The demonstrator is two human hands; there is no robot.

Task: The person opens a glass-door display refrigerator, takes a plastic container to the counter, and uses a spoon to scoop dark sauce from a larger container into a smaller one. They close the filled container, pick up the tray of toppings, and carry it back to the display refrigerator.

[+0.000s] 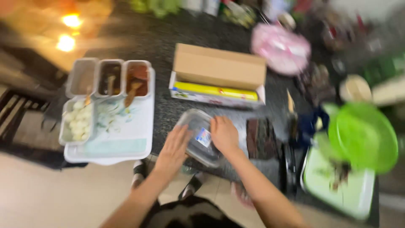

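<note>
Head view: both my hands on a clear lidded container (198, 137) at the bench (168, 38) front edge.
Left hand (174, 147) and right hand (223, 134) press flat on its lid; the lid looks seated. Open wrap box (217, 74) lies behind; filled tray (122, 126) sits left.

Around the open cardboard box (219, 74) there were two hands, left hand (174, 147) and right hand (223, 134), on one clear plastic container (198, 137). Left of the box sat one white tray (114, 135) bearing four small containers (109, 78). Right of it lay one green bowl (363, 135).
</note>
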